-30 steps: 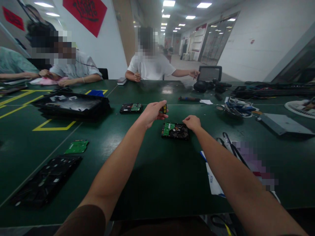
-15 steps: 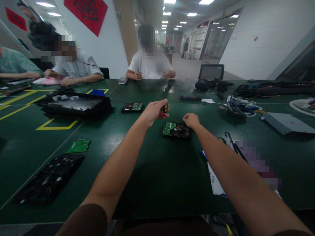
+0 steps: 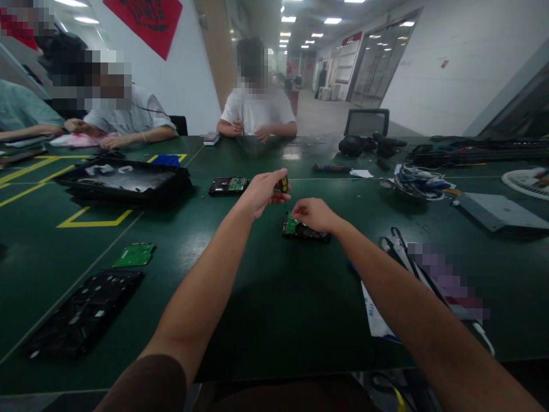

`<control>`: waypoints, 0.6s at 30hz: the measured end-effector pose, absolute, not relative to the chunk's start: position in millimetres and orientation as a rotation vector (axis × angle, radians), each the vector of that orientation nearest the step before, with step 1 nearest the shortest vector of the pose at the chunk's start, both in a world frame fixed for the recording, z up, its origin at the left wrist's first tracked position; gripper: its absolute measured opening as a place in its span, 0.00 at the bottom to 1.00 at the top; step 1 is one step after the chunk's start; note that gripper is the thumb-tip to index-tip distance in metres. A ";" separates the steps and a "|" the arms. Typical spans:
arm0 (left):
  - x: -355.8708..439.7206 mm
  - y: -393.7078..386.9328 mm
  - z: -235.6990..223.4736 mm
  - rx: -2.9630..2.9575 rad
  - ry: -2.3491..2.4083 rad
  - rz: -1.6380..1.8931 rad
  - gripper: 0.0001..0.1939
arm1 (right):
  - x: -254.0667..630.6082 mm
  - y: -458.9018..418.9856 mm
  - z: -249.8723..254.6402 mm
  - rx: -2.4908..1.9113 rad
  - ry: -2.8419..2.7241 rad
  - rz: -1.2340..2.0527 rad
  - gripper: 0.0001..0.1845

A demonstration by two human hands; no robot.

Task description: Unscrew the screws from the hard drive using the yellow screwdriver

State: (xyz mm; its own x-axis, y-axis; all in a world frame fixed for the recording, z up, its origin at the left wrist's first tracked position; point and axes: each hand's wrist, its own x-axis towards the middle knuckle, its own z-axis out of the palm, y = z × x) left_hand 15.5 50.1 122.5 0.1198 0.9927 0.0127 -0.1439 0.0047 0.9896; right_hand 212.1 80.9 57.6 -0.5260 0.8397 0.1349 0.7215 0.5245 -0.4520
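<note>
My left hand (image 3: 269, 193) is closed around the black and yellow handle of a screwdriver (image 3: 283, 184), held upright. Its thin shaft points down to the left end of a hard drive (image 3: 313, 233) lying flat on the green table (image 3: 266, 309). A green circuit board (image 3: 290, 225) shows on that end of the drive. My right hand (image 3: 315, 214) is over the drive with its fingertips pinched together beside the shaft, covering part of the board. Whether anything small is between those fingertips is hidden.
A second hard drive (image 3: 227, 186) lies beyond my left forearm. At left are a loose green circuit board (image 3: 134, 254), a black drive casing (image 3: 83, 315) and a black tray (image 3: 124, 177). Bundled cables (image 3: 418, 183) and a silver box (image 3: 500, 212) lie at right. A co-worker (image 3: 257, 109) sits opposite.
My right hand has moved left from the drive's right end to beside the screwdriver shaft. My left hand still grips the screwdriver above the drive. The view has shifted slightly.
</note>
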 end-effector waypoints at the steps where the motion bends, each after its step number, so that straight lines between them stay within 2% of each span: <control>1: 14.5 49.8 123.4 1.159 1.019 1.197 0.16 | 208.7 73.0 61.1 -1.260 -2.474 0.529 0.04; 6: 11.6 47.6 128.0 1.160 1.046 1.236 0.15 | 204.1 54.1 63.6 -1.224 -2.634 0.586 0.02; 18: 12.4 48.6 125.9 1.165 1.054 1.226 0.14 | 196.9 57.4 55.5 -1.209 -2.633 0.669 0.02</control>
State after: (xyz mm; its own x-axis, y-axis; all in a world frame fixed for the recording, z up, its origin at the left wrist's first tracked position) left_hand 12.4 48.6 125.9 0.0725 0.9971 0.0244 -0.1253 -0.0151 0.9920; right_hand 196.9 57.4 55.5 -0.6578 0.7525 -0.0337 0.6774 0.5713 -0.4634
